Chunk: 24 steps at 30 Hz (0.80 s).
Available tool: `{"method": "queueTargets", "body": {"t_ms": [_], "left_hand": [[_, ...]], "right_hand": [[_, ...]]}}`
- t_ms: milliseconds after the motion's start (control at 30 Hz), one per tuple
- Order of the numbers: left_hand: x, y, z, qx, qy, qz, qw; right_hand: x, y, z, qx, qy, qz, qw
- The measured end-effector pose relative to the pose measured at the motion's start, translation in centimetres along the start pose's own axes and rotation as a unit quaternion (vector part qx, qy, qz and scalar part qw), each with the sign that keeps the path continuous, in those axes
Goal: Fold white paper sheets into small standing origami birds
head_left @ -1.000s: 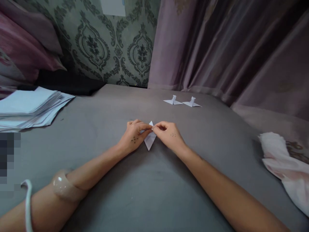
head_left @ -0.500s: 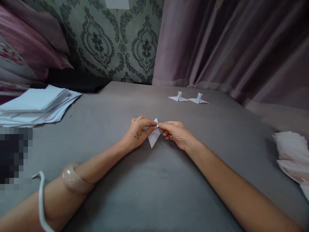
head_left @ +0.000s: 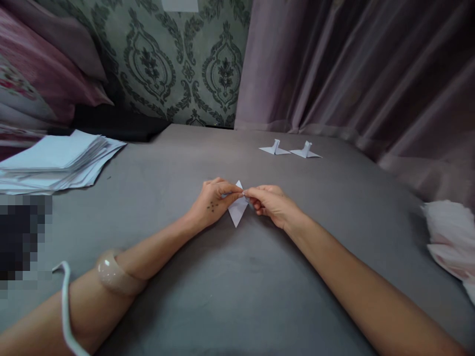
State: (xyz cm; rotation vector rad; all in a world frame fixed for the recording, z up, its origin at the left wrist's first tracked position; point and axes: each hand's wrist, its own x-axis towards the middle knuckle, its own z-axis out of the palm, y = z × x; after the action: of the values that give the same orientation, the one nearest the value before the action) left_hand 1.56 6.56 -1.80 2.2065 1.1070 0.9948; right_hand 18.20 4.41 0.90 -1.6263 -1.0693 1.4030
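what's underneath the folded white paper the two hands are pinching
The grey cloth surface lies under the white folded paper triangle. Its upper part is hidden by the left hand and right hand.

Grey bed (head_left: 222, 296): paper stack (head_left: 55, 160) left, two folded figures (head_left: 290, 150) far, pink cloth (head_left: 451, 240) right.

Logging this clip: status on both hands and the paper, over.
Left hand and right hand both pinching the folded white paper on the grey surface. Two finished folded pieces beyond, apart. Paper stack far left. Nothing obstructing.
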Motion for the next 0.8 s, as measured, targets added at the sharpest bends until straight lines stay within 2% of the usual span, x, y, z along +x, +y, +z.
{"method": "queueTargets", "body": {"t_ms": [233,367,533,667,800], "left_hand": [[0.0,0.2,-0.1,-0.009,-0.003,0.003,1.000],[0.0,0.0,-0.1,-0.028,0.010,-0.014,0.999],[0.0,-0.1,0.1,-0.043,0.028,-0.032,0.998],[-0.1,-0.1,0.1,-0.050,0.035,-0.033,0.998],[-0.1,0.0,0.0,-0.057,0.033,-0.039,0.997]], "right_hand": [[-0.1,-0.4,-0.2,0.046,-0.047,0.035,0.997],[0.0,-0.2,-0.4,0.026,-0.054,0.015,0.998],[-0.2,0.5,-1.2,-0.094,-0.021,-0.119,0.988],[-0.4,1.2,-1.6,-0.217,0.013,-0.253,0.943],[-0.4,1.6,-1.5,-0.264,0.032,-0.328,0.906]]}}
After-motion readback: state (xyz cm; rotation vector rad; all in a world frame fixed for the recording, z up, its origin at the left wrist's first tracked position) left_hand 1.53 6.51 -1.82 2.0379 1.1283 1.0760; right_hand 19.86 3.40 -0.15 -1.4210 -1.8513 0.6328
